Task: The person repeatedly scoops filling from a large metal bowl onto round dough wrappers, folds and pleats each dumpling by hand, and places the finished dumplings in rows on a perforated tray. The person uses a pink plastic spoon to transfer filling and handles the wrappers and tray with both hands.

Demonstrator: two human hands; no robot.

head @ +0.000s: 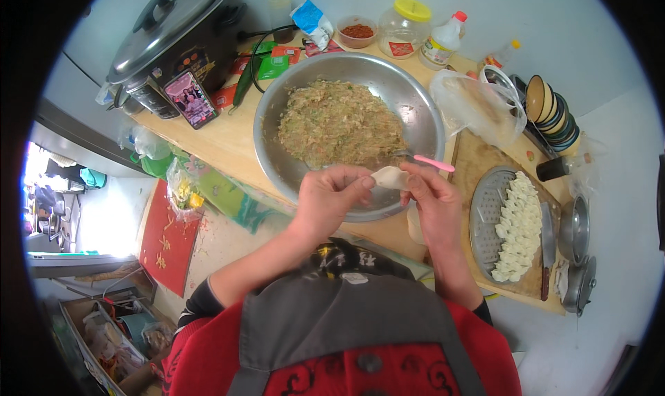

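Note:
Between both hands is a folded dumpling [390,178] of pale dough, held over the near rim of a large steel bowl [418,100]. My left hand [332,196] pinches its left end between thumb and fingertips. At the other end, my right hand [434,196] grips the dough with thumb and forefinger. Minced filling [337,123] with green flecks fills much of the bowl. A spoon with a pink handle [435,163] rests in it, its head partly in the filling. Below my right hand, a pale rounded thing [414,224] is mostly hidden.
Rows of dumplings [519,230] lie on a perforated metal tray [484,222] at the right, on a wooden board [470,154]. Beside it is a cleaver [548,240]. A phone [191,99] leans against a can near a large electric pot [171,37]. Jars and bottles line the wall.

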